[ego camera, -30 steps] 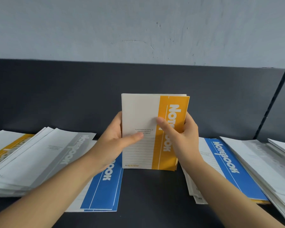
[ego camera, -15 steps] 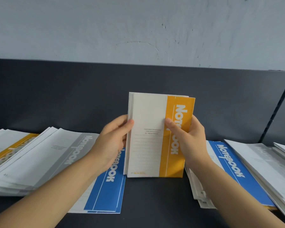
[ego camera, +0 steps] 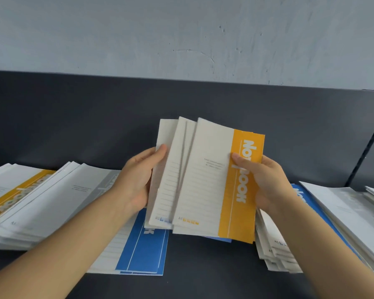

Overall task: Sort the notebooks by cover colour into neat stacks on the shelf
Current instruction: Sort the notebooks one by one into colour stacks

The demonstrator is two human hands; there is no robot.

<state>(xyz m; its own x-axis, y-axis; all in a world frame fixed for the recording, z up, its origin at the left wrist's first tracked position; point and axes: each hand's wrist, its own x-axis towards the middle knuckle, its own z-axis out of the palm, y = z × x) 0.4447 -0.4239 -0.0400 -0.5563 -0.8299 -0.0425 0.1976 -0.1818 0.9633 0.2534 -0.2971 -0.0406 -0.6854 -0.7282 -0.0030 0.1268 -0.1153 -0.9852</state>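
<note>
Fingers (ego camera: 161, 148) of the left hand (ego camera: 138, 180) are curling round the left edge of the fanned notebooks (ego camera: 177, 169). The right hand (ego camera: 268, 182) is pinching their right side, with the thumb lying on the front cover and the other fingers behind.

Behind everything, a pale blue-grey wall (ego camera: 181, 35) is showing rough, scratched plaster. Below it the shelf (ego camera: 203, 281) is spreading out dark, matt and flat, with an upright back panel of the same charcoal tone.

On the left of the shelf, the left pile (ego camera: 52, 201) is lying loosely slid, with a grey-banded cover on top and an orange-banded one jutting out beneath it at the far edge. On the right, the right pile (ego camera: 343, 212) is sitting just as unevenly, with grey-and-white covers overlapping a blue-banded one and its paper edges stepping out in front.

A blue notebook (ego camera: 145, 251) is lying flat near the middle, partly under the left forearm.

The fanned notebooks are being held upright above the shelf between the two piles. They are thin, rectangular and soft-covered in matt off-white. The front one, the orange notebook (ego camera: 240, 186), is carrying a broad orange band with white lettering. There are perhaps three or four in the fan, though blur is making the count unsure. Small blue squares are showing at one lower corner and small orange ones at another.
</note>
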